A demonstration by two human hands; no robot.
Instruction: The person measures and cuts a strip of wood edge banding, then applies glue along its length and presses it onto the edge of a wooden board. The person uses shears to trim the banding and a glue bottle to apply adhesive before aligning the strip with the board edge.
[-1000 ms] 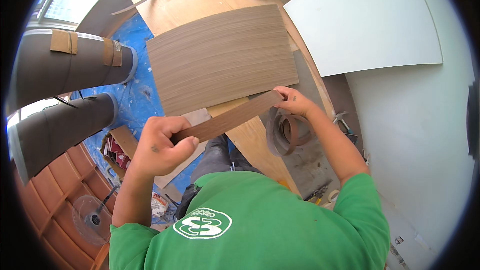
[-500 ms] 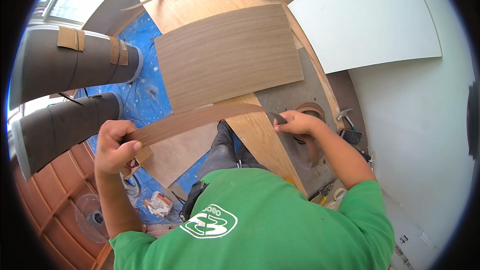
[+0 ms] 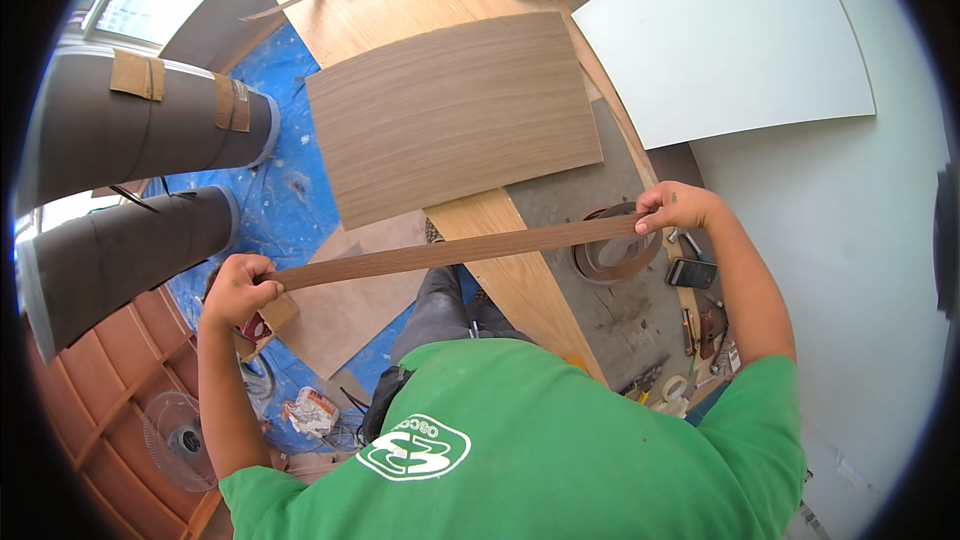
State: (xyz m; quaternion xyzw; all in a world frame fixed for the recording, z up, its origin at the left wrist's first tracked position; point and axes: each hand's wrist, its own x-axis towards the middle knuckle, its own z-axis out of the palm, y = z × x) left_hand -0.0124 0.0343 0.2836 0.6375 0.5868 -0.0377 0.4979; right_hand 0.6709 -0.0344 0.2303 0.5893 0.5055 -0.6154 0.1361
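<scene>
The fingers of the left hand [image 3: 240,290] are pinched together, thumb against bent forefinger, on the left end of a long, thin, brown wood-grain strip [image 3: 460,251]; those of the right hand [image 3: 680,208] are pinched just as tightly on it at the other side, so no gap shows in either grip. The strip hangs nearly straight in the air between them, crossing over the person's legs and above the near end of the pale plywood worktop [image 3: 400,0]. Below the right fingers, near the worktop's right edge, sits a loose round coil of brown banding [image 3: 608,276]; whether the strip runs on into it I cannot tell. Close by lies a dark rectangular phone [image 3: 691,272]. Beyond the strip, a flat grey-brown wood-grain panel [image 3: 455,120] lies on the worktop, its left end jutting past the left edge over blue plastic sheeting [image 3: 292,155]. As I judge it, a slip of either pinch could let the springy strip whip back and curl; twisting it while taut could crease it; if it is joined to the coil, a hard tug could drag that into the phone; and a knock on the panel's overhang could shift it
</scene>
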